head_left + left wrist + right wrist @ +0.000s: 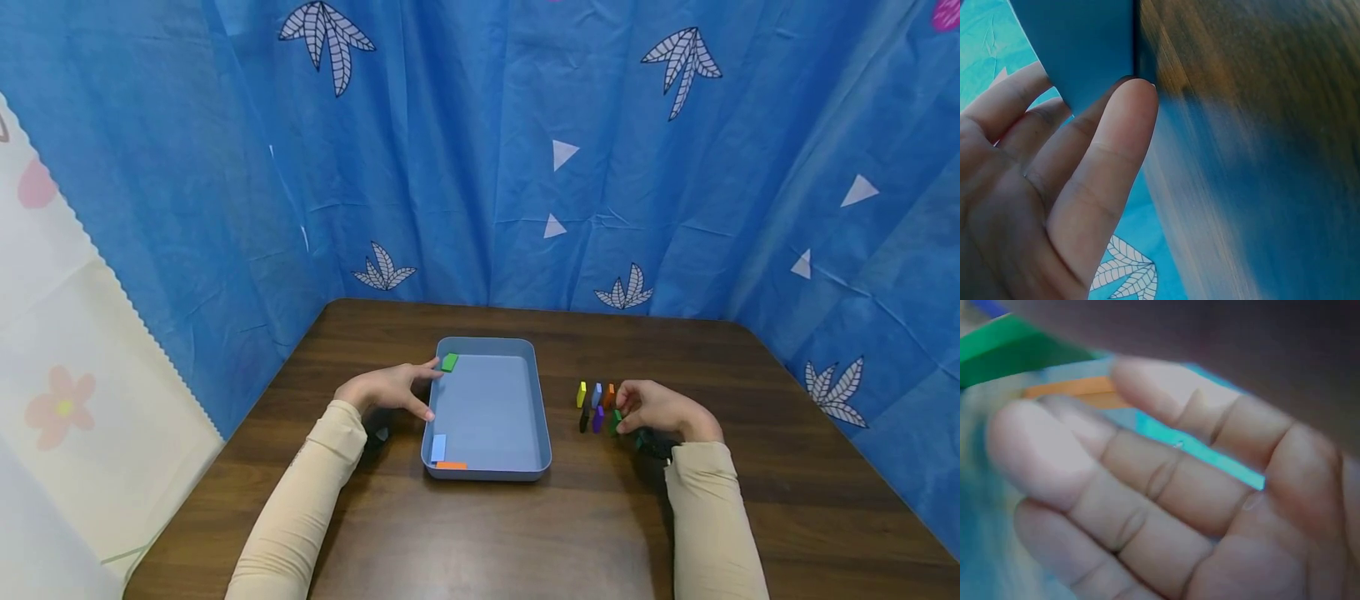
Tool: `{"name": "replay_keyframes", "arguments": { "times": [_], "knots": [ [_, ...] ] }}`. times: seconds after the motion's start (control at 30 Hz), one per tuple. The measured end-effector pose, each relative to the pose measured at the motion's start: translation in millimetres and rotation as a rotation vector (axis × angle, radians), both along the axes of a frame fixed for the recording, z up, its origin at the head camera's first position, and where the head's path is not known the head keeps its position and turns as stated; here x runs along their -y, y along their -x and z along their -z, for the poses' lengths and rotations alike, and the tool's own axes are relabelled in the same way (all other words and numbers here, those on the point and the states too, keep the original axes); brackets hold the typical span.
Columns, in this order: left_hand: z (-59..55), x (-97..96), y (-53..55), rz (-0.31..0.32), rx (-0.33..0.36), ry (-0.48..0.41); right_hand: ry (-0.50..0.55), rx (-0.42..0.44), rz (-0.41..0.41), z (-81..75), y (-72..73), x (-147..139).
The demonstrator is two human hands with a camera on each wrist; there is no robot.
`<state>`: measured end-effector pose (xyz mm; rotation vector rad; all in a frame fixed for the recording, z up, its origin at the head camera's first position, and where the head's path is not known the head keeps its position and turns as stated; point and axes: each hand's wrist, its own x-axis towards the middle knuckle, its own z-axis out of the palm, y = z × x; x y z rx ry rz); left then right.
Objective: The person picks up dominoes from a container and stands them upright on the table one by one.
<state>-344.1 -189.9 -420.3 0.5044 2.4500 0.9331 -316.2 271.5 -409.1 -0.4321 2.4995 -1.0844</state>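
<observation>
Fingers and thumb spread, my left hand reaches to the left rim of a blue-grey tray. In the left wrist view, its fingertips are right at the tray's side wall. My right hand is bent beside a small upright green block, with the thumb tip close against it. The right wrist view has the green block just past loosely bent fingers, and a dark blur covers the top. Next to it stand orange, light blue, yellow, purple and black blocks.
Inside the tray, a green piece lies in the far left corner. A light blue piece and an orange piece are in the near left corner. Blue curtains hang behind the brown wooden table.
</observation>
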Motion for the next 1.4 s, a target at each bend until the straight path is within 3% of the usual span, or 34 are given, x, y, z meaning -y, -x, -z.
{"name": "replay_keyframes", "arguments": {
  "times": [0.27, 0.4, 0.63, 0.83, 0.97, 1.13, 1.4],
  "knots": [
    [-0.9, 2.1, 0.1, 0.012, -0.005, -0.008, 0.010, -0.043, -0.008, -23.6, -9.7, 5],
    [-0.6, 2.4, -1.5, 0.011, -0.003, -0.008, 0.031, -0.078, -0.056, -36.9, -7.1, 21],
    [1.1, 4.2, -0.8, 0.001, -0.014, -0.002, 0.041, -0.139, -0.211, -63.2, 13.8, 65],
    [-1.0, 2.7, -2.7, 0.026, -0.019, -0.012, 0.041, -0.162, -0.245, -75.8, 40.3, 107],
    [0.1, 3.1, -2.9, 0.019, -0.014, -0.015, 0.027, -0.161, -0.240, -72.8, 58.5, 137],
    [2.5, 4.8, -2.1, -0.007, -0.011, 0.009, 0.029, -0.145, -0.242, -57.8, 79.1, 173],
    [1.0, 2.8, -1.2, -0.003, -0.010, 0.014, 0.082, -0.103, -0.134, -27.3, 96.5, 210]
  ]
}}
